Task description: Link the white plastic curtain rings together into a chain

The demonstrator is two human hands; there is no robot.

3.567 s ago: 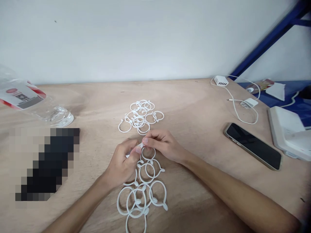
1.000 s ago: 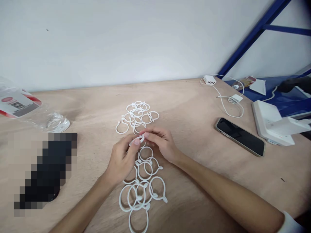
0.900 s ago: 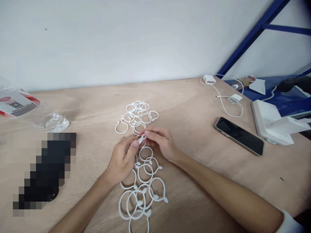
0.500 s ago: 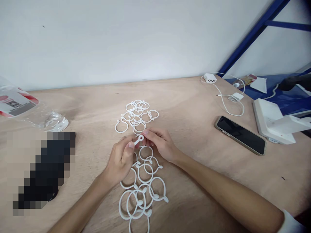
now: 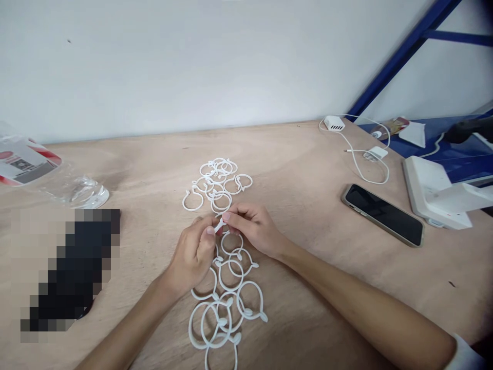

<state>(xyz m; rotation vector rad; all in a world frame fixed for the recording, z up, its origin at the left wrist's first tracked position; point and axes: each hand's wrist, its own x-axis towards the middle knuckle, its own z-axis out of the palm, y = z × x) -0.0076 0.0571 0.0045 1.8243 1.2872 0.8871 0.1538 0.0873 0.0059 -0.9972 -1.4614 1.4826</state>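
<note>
Head view: half a second ago you could see the round hole at the end of the small white piece, but now the right hand has its thumb over that end. The left hand has it pinched further along, so both hands nearly meet on it, over the table between the near rings and far rings. My guess: this piece isn't finished with yet.

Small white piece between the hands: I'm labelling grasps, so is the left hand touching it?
Touching. The head view shows the left hand pinching the white piece beneath its thumb, one end jutting past the thumb tip.
</note>
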